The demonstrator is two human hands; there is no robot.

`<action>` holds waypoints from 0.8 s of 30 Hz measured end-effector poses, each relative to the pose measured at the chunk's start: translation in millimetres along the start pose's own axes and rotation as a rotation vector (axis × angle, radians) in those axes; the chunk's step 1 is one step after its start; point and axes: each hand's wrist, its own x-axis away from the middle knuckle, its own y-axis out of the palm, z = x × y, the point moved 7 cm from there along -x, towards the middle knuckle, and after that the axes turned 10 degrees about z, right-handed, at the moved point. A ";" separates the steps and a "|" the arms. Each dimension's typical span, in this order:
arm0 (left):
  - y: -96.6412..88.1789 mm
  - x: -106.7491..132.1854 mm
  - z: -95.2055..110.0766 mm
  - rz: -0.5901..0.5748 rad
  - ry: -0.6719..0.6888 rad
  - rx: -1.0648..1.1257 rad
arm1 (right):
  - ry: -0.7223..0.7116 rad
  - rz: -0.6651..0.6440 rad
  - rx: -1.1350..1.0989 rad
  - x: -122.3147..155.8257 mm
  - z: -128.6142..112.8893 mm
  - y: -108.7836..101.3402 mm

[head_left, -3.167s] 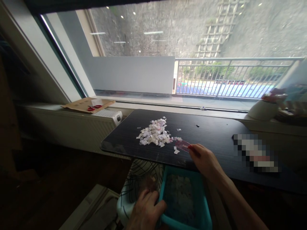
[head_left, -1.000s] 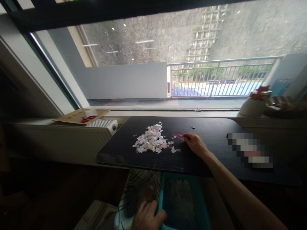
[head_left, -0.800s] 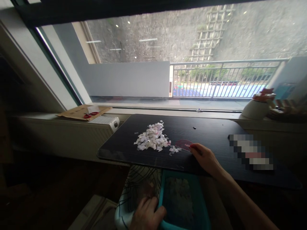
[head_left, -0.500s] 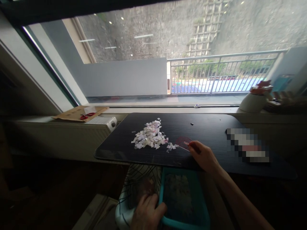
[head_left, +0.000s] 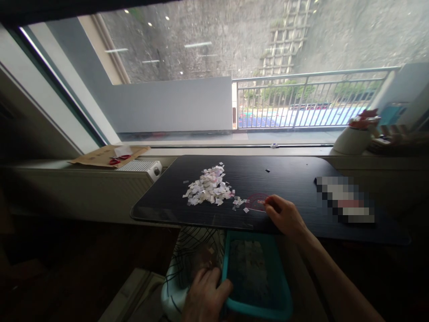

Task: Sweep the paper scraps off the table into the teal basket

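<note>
White paper scraps (head_left: 208, 187) are heaped on the dark bench (head_left: 288, 179) at frame centre. Right of centre, a pink transparent plate (head_left: 256, 202) is pinched between the closed fingers of the right hand (head_left: 286, 217). In the teal bin (head_left: 284, 286), lower centre, pale pieces (head_left: 250, 264) are dimly seen. The left hand (head_left: 206, 290) is placed at its left rim, fingers half curled; whether the rim is gripped cannot be told.

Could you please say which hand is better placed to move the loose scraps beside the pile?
Probably the right hand: it holds a pink see-through piece by those scraps, while the left hand is at the teal basket's rim.
</note>
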 end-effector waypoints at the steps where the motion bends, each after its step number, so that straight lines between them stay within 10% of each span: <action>1: -0.7 -0.5 0.6 -0.001 -0.003 0.000 | -0.009 -0.007 -0.006 -0.4 -1.0 0.8; 24: 0.5 -1.3 4.7 -0.027 -0.037 -0.032 | -0.075 -0.036 0.042 0.8 -7.6 0.6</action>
